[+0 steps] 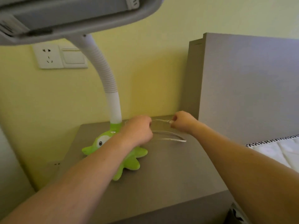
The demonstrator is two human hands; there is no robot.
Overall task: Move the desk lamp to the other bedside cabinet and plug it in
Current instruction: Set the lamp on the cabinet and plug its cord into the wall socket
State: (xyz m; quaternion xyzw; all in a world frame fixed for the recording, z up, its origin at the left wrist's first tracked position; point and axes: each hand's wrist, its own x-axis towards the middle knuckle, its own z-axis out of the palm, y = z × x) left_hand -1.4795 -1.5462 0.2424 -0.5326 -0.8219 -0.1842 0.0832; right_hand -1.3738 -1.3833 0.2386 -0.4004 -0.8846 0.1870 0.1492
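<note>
The desk lamp point(111, 88) stands on the grey bedside cabinet point(169, 175). It has a green plush octopus base point(131, 159), a white ribbed neck and a grey head filling the top left of the view. Its white cord point(168, 137) lies looped on the cabinet top behind the base. My left hand point(139, 131) is closed on the cord beside the base. My right hand point(181, 122) pinches the cord a little further right, with a short stretch of cord spanning between the two hands. The plug is hidden.
A white wall socket point(47, 56) with a switch point(73, 59) beside it sits on the yellow wall, up and left of the lamp. A grey headboard point(242, 88) rises at the right, with white bedding point(278, 151) below it.
</note>
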